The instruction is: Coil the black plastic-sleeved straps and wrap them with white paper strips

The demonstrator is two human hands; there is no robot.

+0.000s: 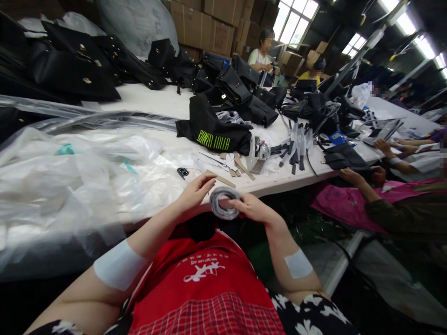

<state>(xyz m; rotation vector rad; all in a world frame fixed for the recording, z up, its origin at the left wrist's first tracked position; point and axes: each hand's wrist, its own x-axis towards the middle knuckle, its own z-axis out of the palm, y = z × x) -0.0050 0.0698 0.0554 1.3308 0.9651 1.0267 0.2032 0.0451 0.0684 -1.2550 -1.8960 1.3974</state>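
My right hand (253, 208) grips a grey-white coiled roll of strap or tape (223, 203) at the near edge of the white table (157, 100), fingers wrapped through its middle. My left hand (195, 190) is beside the roll on its left, fingers pinched together at the roll's upper edge; whether it grips a loose end I cannot make out. A brown card strip (220, 178) lies just beyond the fingertips. I wear a red apron, with white patches on both forearms.
Crumpled clear plastic bags (70, 177) cover the table's left. A phone (182, 172) lies near the strips. A black bag with green lettering (213, 130), black straps (293, 151) and more black bags (70, 65) fill the middle and back. Co-workers' hands (352, 177) work at the right.
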